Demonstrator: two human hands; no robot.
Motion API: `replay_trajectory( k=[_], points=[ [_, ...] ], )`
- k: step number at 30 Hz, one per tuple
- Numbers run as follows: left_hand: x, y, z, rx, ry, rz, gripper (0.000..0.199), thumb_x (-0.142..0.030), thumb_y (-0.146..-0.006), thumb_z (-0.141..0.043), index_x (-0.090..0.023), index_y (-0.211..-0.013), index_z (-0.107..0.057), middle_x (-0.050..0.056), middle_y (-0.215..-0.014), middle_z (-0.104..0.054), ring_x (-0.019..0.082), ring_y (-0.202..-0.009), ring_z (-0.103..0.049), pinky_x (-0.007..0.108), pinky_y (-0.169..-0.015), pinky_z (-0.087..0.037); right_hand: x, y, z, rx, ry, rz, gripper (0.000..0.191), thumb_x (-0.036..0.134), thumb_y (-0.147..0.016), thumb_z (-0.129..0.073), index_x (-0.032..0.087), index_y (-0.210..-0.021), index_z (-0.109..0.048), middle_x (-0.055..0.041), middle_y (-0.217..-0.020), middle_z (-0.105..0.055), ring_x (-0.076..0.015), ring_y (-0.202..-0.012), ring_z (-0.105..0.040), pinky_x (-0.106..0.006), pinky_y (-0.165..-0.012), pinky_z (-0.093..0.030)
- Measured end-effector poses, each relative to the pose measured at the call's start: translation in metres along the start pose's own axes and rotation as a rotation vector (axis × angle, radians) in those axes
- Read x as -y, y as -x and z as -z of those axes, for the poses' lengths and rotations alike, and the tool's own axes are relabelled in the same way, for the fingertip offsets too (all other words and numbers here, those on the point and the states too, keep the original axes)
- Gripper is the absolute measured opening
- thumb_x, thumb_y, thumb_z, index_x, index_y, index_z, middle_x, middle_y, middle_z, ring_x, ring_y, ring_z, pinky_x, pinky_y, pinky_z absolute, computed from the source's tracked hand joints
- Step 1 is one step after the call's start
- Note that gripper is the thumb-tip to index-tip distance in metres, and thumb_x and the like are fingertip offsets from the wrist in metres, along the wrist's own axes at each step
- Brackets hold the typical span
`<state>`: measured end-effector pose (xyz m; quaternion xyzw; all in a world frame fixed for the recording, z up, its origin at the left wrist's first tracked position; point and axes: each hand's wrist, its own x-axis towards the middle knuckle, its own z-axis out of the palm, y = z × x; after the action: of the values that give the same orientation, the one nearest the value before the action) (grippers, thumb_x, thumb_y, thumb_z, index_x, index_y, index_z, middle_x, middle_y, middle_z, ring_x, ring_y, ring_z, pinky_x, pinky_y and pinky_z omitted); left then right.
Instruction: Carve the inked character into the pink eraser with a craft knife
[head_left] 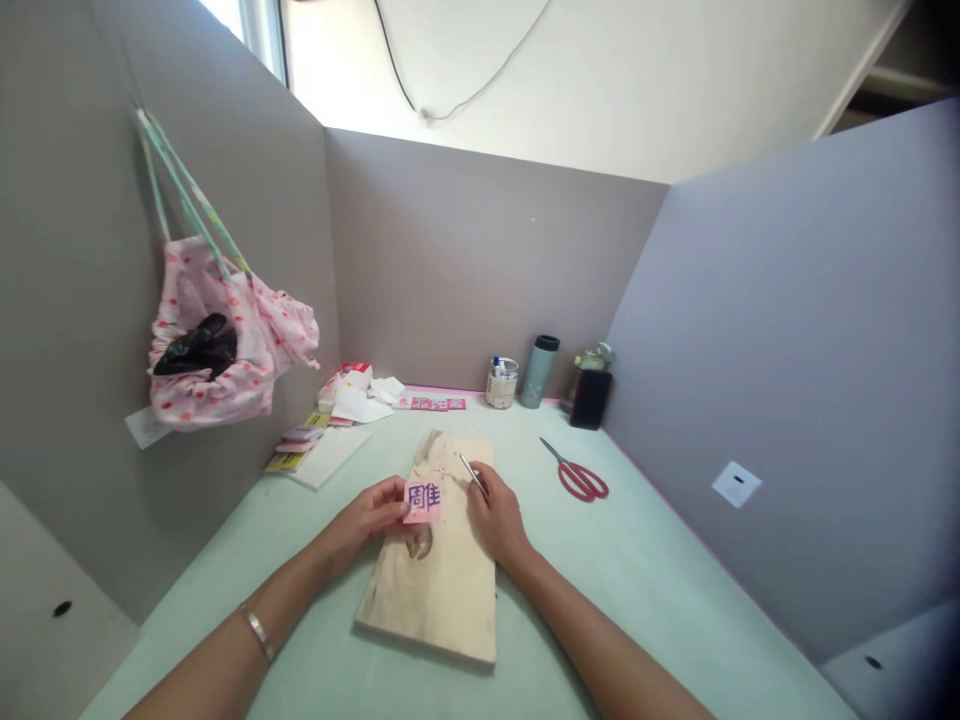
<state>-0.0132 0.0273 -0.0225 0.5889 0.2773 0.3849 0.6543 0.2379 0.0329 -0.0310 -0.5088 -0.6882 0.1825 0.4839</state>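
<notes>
A small pink square of paper (422, 502) with a dark blue Chinese character on it is pinched at its left edge by my left hand (379, 512). It is over a light wooden board (450, 590) with a dark knot. My right hand (496, 515) is closed round a slim silver pen-like tool (472, 474), beside the board's right edge. The tool slants up and to the left out of the fingers; whether it has a blade is too small to tell. Tiny pink paper scraps (444, 471) lie on the board beyond the paper.
Red-handled scissors (581, 480) lie to the right on the pale green table (637, 600). Along the back stand a pen jar (502, 384), a teal tumbler (540, 372) and a black phone (592, 399). Paper pads (304, 440) are at left, below a hanging pink cloth bag (251, 340).
</notes>
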Motion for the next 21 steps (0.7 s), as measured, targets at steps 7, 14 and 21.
replay_trajectory(
  k=[7,14,21],
  points=[
    [-0.002,0.0,-0.001,0.003,0.013,-0.005,0.027,-0.032,-0.099,-0.067,-0.015,-0.12,-0.065,0.008,-0.119,-0.068,0.023,-0.101,-0.069,0.044,-0.087,-0.059,-0.002,0.0,0.0,0.009,-0.028,-0.017,0.027,0.034,-0.102,-0.063,0.017,-0.122,-0.065,-0.0086,-0.121,-0.068,-0.0238,-0.105,-0.068,-0.046,-0.093,-0.057],
    [0.0,-0.001,0.0,0.01,0.018,-0.013,0.026,-0.032,-0.099,-0.067,-0.015,-0.118,-0.065,0.008,-0.118,-0.068,0.023,-0.1,-0.069,0.043,-0.086,-0.06,-0.001,-0.003,0.003,0.028,-0.167,-0.119,0.025,0.034,-0.101,-0.064,0.016,-0.119,-0.065,-0.0071,-0.114,-0.069,-0.0216,-0.097,-0.069,-0.042,-0.086,-0.059],
    [0.001,-0.002,-0.002,0.037,0.019,-0.027,0.027,-0.033,-0.099,-0.066,-0.015,-0.119,-0.065,0.008,-0.117,-0.068,0.023,-0.099,-0.069,0.043,-0.086,-0.06,0.002,-0.017,0.005,0.104,-0.458,-0.301,0.026,0.037,-0.101,-0.063,0.015,-0.114,-0.064,-0.0009,-0.088,-0.068,-0.0112,-0.062,-0.063,-0.024,-0.055,-0.054]
  ],
)
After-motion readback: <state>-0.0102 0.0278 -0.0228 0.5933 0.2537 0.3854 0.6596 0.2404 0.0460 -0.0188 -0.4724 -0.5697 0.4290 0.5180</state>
